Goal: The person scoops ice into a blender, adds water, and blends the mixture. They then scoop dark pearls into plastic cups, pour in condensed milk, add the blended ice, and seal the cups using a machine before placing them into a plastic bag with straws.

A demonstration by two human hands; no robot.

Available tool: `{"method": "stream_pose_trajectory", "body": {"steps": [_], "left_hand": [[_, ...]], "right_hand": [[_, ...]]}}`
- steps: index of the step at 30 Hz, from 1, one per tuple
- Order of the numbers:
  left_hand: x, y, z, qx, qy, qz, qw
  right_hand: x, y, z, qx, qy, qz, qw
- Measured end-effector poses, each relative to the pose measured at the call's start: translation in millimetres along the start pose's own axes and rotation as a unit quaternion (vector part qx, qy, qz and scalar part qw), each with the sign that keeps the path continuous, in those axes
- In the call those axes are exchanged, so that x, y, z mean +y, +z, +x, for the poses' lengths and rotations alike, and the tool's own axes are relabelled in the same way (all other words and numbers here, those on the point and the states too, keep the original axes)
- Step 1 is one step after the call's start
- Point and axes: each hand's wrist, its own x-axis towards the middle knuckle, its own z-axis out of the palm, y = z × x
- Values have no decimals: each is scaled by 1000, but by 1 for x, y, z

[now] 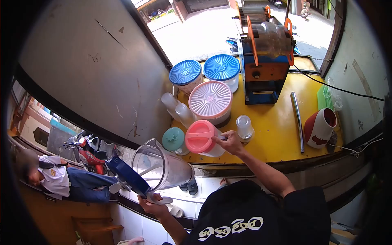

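My left hand (154, 206) is closed round the handle of a large clear jug (171, 169), held tilted off the table's near edge. A dark blue lid (130, 177) stands open at its mouth, and a pale stick-like thing shows inside. My right hand (230, 143) grips the handle of a smaller jug with a pink lid (200, 136), at the table's front edge. Beside that jug is a mint-green lidded pitcher (174, 139). Behind it stands a big tub with a pale pink lid (210, 98). To the right are upturned clear cups (244, 125).
Two blue-lidded tubs (221, 67) stand at the back of the yellow table (273, 139). A cup-sealing machine (265, 73), a metal tube (297, 122) and a red-and-white blender base (320, 128) are on the right. A seated person (55, 175) is at far left.
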Motion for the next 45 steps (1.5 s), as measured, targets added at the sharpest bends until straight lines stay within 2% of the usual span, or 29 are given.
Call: {"method": "stream_pose_trajectory", "body": {"steps": [1,3,5,6,7,8,9,10,12,14,15,16,18,19,20,21,22,24,25,28,30,33,35,37,39,42,45], "left_hand": [[2,3,0,9,13,-12,1000],[1,-8,8,22,12,-37,999],[-1,-20,17,34,12,-59,998],[-2,-24,21,29,11,-67,997],[1,-25,22,26,11,-74,997],[4,-23,19,33,15,-68,997],[1,-29,22,35,18,-68,997],[-4,-41,24,27,1,-58,998],[-4,-45,24,39,-4,-26,999],[-8,-50,27,69,-8,-26,997],[-11,-54,30,94,-13,-27,995],[-14,-62,32,81,-20,-27,996],[-10,-62,34,87,-9,-34,996],[-9,-60,32,94,-6,-43,995],[-4,-53,31,135,-9,-48,990],[-4,-57,32,135,-6,-46,990],[-5,-64,32,148,-12,-48,988],[-6,-76,34,143,-2,-44,989],[-4,-83,34,146,-2,-43,988],[5,-90,35,147,45,-43,987],[3,-101,41,138,50,-40,988],[0,-110,48,128,42,-48,990],[4,-100,47,125,65,1,990],[-12,-111,54,99,63,-16,993],[-39,-121,63,100,123,2,987],[-53,-101,60,49,137,17,989],[-55,-65,60,-15,68,-11,998]], "right_hand": [[-1,-2,2,-25,12,-34,999],[39,5,1,-24,6,-59,998],[69,14,-1,68,4,-55,996],[87,10,2,42,65,-20,997],[91,15,4,37,63,-23,997],[96,24,4,133,-30,-135,981],[98,34,5,226,-126,-242,935],[85,43,-2,224,-128,-240,936],[38,56,-23,223,-266,-294,890],[32,85,-30,94,-267,-271,920],[50,104,-29,-3,-149,-221,964],[70,126,-26,-102,-26,-165,981],[73,169,-19,-172,49,-178,968],[84,191,-15,-152,44,-114,981],[99,216,-11,-71,53,-95,992],[91,230,-10,8,64,-74,995],[86,234,-9,7,65,-72,995],[69,236,-4,140,100,45,984],[75,237,-4,137,102,45,984],[95,225,0,206,40,29,977],[91,211,-2,193,34,24,980],[41,181,-2,175,28,60,982],[16,152,3,120,11,146,982],[-25,117,17,115,-33,212,970],[-50,70,33,42,-43,277,959],[-123,8,44,24,-81,239,967],[-177,-53,48,-33,-111,177,977]]}}
